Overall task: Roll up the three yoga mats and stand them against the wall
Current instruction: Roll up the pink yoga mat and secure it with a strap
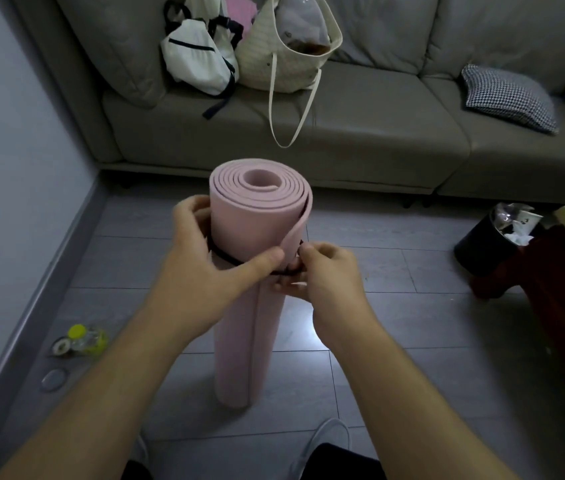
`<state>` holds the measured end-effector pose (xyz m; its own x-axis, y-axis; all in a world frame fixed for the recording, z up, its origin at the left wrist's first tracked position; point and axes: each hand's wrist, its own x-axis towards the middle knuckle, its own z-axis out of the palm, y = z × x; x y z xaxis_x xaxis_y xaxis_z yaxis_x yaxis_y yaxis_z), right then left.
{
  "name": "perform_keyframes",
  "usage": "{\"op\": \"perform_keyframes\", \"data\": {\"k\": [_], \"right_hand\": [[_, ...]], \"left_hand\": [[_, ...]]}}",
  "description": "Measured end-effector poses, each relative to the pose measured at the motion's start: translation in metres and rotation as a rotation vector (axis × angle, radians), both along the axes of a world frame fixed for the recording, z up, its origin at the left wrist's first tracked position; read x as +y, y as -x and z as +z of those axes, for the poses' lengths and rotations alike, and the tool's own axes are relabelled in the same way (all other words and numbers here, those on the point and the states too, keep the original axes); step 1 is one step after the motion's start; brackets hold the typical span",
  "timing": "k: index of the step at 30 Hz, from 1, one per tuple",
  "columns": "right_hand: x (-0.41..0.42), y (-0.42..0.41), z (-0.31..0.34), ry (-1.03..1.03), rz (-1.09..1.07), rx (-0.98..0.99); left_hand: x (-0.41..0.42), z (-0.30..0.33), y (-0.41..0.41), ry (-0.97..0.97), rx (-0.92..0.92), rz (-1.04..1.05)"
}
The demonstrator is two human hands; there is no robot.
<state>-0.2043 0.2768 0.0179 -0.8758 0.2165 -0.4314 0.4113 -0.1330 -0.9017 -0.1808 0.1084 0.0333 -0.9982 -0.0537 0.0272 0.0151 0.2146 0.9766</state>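
Pink yoga mat (249,258): fully rolled, standing upright on the floor (395,306), centre of frame, in front of the sofa (360,109) and apart from the wall (4,168) at left. Outer flap edge lifts slightly on the right side of the roll.

Step in hand (judged): securing the roll w/ a black strap (225,258) looped around its upper part.

Left hand (204,258): wrapped around the roll at strap level, thumb pressing the front. Right hand (322,271): fingers (303,252) pinched narrow on the strap end at the roll's right side.

Next move likely needs: strap drawn snug and fastened, then roll carried to the wall. Other two mats not in view.
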Motion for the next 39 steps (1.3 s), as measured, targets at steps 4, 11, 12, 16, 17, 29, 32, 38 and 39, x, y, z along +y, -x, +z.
{"op": "perform_keyframes", "data": {"k": [4,11,12,16,17,29,32,38,39], "right_hand": [[-0.012,-0.015,0.004,-0.019,0.224,-0.025],[-0.013,-0.008,0.013,0.114,0.15,-0.069],[-0.011,-0.007,0.014,0.109,0.13,-0.07],[-0.009,-0.004,0.014,-0.009,0.178,-0.057],[-0.008,-0.003,0.014,-0.017,0.194,-0.039],[-0.001,-0.003,-0.01,-0.607,0.468,-0.255],[0.0,-0.008,-0.02,-0.771,0.474,-0.288],[0.014,-0.005,-0.003,-0.396,0.361,0.02],[0.013,-0.005,0.005,-0.195,0.467,0.119]], "left_hand": [[0.002,0.0,0.0,0.062,-0.024,0.051],[-0.012,0.009,0.011,-0.034,0.077,0.127],[-0.012,0.01,0.01,-0.039,0.093,0.102],[-0.012,0.013,0.006,-0.08,0.121,0.062],[-0.013,0.013,0.006,-0.099,0.123,0.062],[-0.025,0.026,0.002,-0.142,0.093,0.048],[-0.02,0.021,-0.006,-0.124,0.034,0.055],[-0.032,0.027,0.001,-0.142,0.015,0.168],[-0.03,0.025,0.0,-0.133,0.009,0.142]]}}
